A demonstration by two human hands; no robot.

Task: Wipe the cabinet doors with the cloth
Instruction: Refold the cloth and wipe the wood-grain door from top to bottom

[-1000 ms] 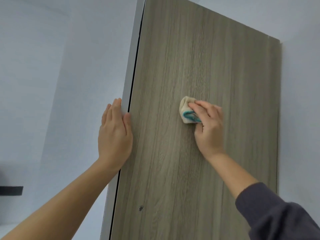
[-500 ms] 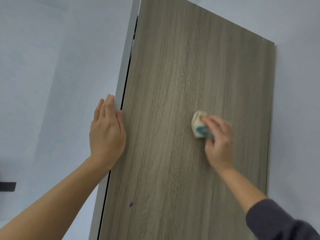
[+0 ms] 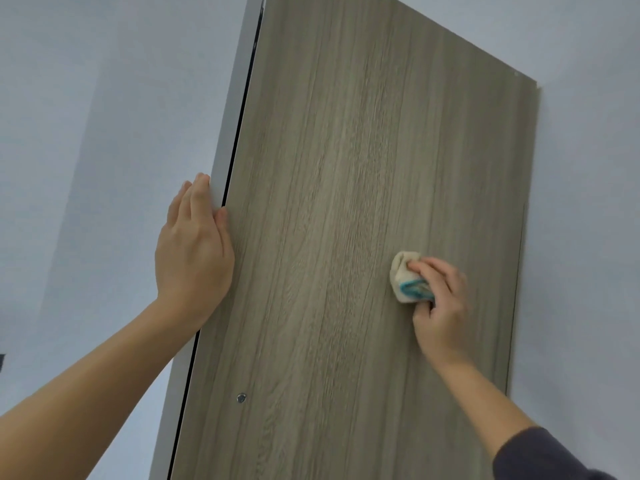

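Note:
A tall wood-grain cabinet door [image 3: 346, 202] fills the middle of the head view. My right hand [image 3: 438, 306] holds a bunched cream cloth with a teal edge [image 3: 403, 275] and presses it against the door's right half, at mid height. My left hand [image 3: 194, 251] lies flat with straight fingers along the door's left edge, its fingertips over the pale grey frame strip [image 3: 230, 116] and the thumb on the wood face.
A dark gap runs between the door's left edge and the grey frame strip. A small metal screw head [image 3: 241, 397] sits low on the door's left side. Plain pale walls [image 3: 86, 133] flank the cabinet on both sides.
My right hand has slid the cloth down and to the right across the door, from near the centre toward the right edge. My left hand has kept its place on the left edge.

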